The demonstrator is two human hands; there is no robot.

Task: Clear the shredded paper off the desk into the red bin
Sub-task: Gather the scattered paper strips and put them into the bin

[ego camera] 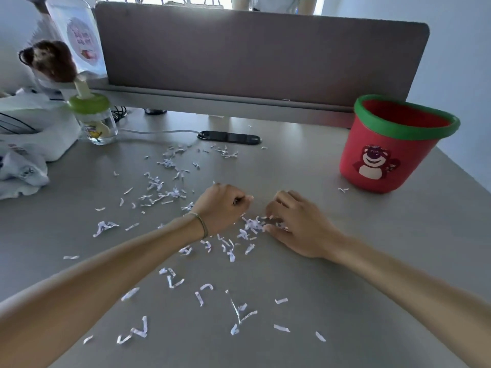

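Shredded paper [252, 224] between left hand [221, 205], right hand [295, 224]

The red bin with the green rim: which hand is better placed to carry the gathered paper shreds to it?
The right hand, probably: it is on the side of the red bin with the green rim and touches the small pile of white paper shreds.

Grey desk [345, 261] carries shredded paper [170, 192], red bin [385, 155].

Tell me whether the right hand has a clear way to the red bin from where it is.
Probably yes. The right hand rests on the desk gathering paper shreds, and only bare desk lies between it and the red bin, whose mouth is open.
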